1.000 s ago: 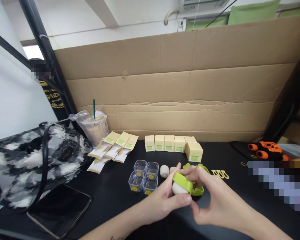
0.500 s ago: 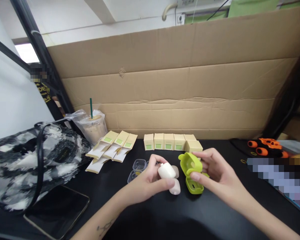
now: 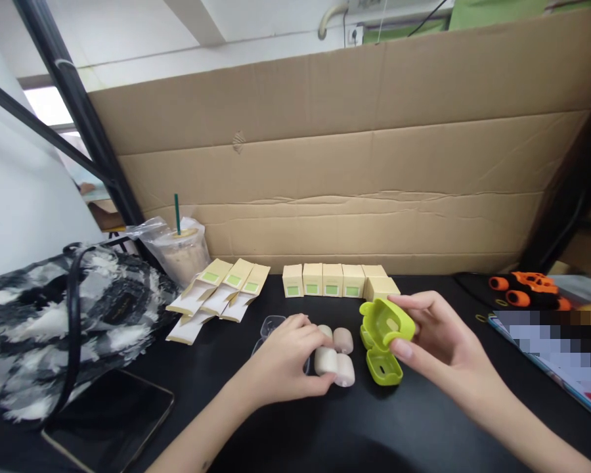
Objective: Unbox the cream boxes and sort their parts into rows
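Observation:
My right hand (image 3: 436,341) holds a lime-green case part (image 3: 387,322) between thumb and fingers, hollow side up, just above the black table (image 3: 423,420). Two more green parts (image 3: 383,365) lie under it. My left hand (image 3: 288,360) rests on the table with its fingertips on a white rounded piece (image 3: 326,360), which sits among other pale rounded pieces (image 3: 343,340). Clear small cups (image 3: 272,324) lie partly hidden behind the left hand.
A row of small tan boxes (image 3: 332,280) and flat unfolded cartons (image 3: 221,291) stand before the cardboard wall (image 3: 354,177). At left are an iced drink cup (image 3: 181,251), a black-and-white bag (image 3: 64,322) and a phone (image 3: 113,420). Orange parts (image 3: 525,289) lie far right.
The green part came off the white piece. My left hand lowered the white piece to the table beside the other pale pieces; my right hand lifted the green part slightly right.

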The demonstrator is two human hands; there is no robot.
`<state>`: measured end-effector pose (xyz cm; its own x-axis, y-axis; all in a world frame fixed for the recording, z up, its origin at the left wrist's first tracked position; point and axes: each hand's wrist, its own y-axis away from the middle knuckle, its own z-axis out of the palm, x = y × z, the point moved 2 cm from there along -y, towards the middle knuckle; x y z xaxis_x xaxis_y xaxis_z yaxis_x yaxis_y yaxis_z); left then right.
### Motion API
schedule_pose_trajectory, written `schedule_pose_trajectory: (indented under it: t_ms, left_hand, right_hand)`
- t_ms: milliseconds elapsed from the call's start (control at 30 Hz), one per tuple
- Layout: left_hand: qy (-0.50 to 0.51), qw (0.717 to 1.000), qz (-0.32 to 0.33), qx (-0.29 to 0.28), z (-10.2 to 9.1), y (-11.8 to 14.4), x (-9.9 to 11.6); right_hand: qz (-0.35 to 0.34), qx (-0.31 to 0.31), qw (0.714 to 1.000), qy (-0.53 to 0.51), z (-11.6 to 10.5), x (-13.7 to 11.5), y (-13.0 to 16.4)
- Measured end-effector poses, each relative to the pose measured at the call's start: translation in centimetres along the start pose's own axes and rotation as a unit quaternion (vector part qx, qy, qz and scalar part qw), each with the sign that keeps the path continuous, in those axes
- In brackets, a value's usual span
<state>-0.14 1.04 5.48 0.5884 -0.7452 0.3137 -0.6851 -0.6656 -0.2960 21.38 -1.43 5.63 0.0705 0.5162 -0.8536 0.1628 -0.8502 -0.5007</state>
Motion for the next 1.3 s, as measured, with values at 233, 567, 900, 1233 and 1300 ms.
schedule_pose_trajectory:
  t_ms: [233,567,900,1233,1300]
  left_hand:
    - [-0.011,1.000,-0.020,-0.005,0.1,-0.1,-0.3]
    - [0.002,1.000,-0.017,-0.001,0.2,-0.1,-0.7]
    - [-0.033,0.999,-0.018,-0.001,0.3,-0.3,-0.7]
    - [-0.034,0.999,0.005,-0.005,1.4,-0.3,-0.7]
    - [-0.028,1.000,0.010,-0.003,1.5,-0.3,-0.6]
  right_hand:
    - [-0.066,-0.183,0.929,0.314,1.5,-0.7,0.9]
    - [-0.036,-0.277,0.851,0.445,3.0,0.4,1.8]
    - [-0.038,-0.232,0.831,0.504,2.3,0.4,1.1]
    - [-0.015,-0.266,0.845,0.464,3.3,0.1,1.8]
    - [-0.011,-0.265,0.842,0.469,3.4,0.3,1.9]
